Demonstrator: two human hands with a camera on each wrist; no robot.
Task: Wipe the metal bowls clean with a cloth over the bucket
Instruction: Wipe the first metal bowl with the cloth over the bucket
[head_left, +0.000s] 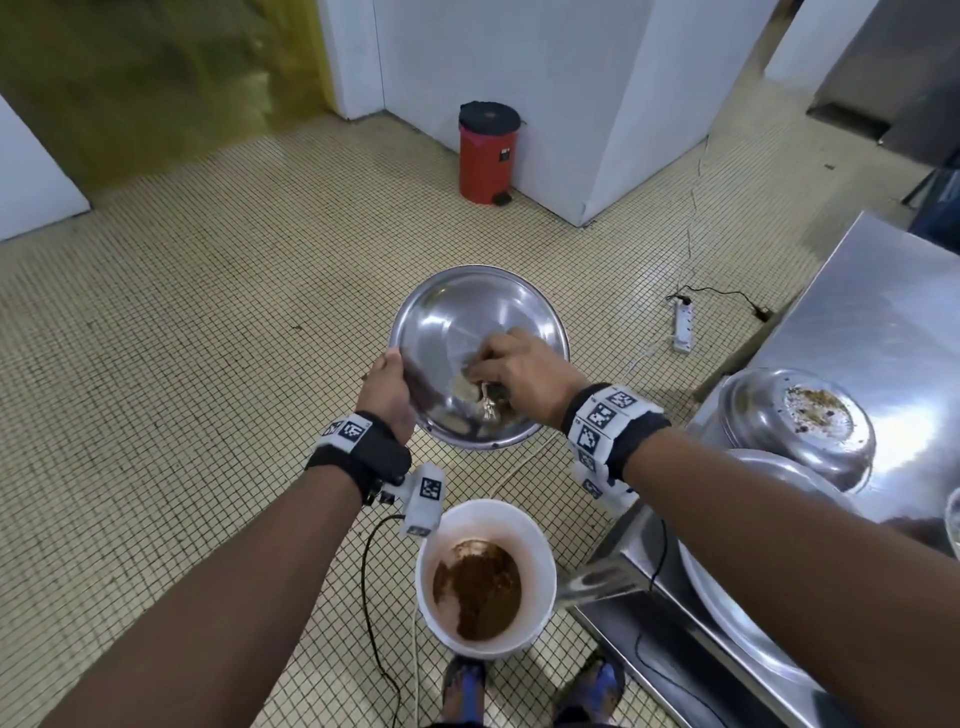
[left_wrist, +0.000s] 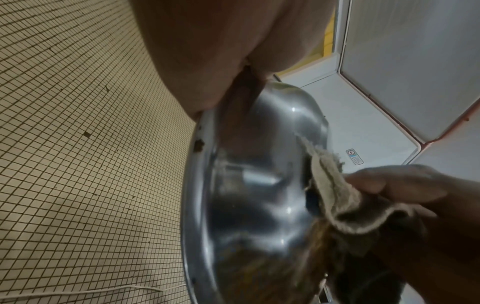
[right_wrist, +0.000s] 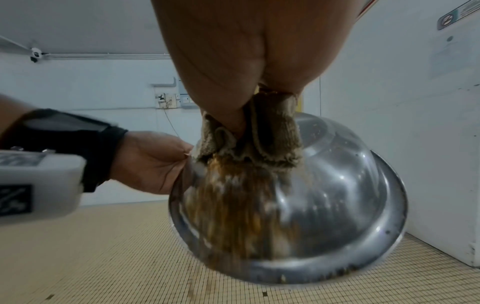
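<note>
The left hand (head_left: 387, 392) grips the tilted bowl (head_left: 467, 312) by its rim; the right hand (head_left: 519, 374) clutches the soft cloth (right_wrist: 249, 142). Greasy steel probably slips.

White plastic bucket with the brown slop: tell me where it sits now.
In the head view the white plastic bucket stands on the tiled floor at bottom centre, below the held metal bowl, left of the steel counter.

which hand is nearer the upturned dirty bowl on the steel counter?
Right. The right hand wipes inside the held bowl with the cloth, on the side toward the upturned bowl. The left hand grips the held bowl's far rim, farther away.
</note>
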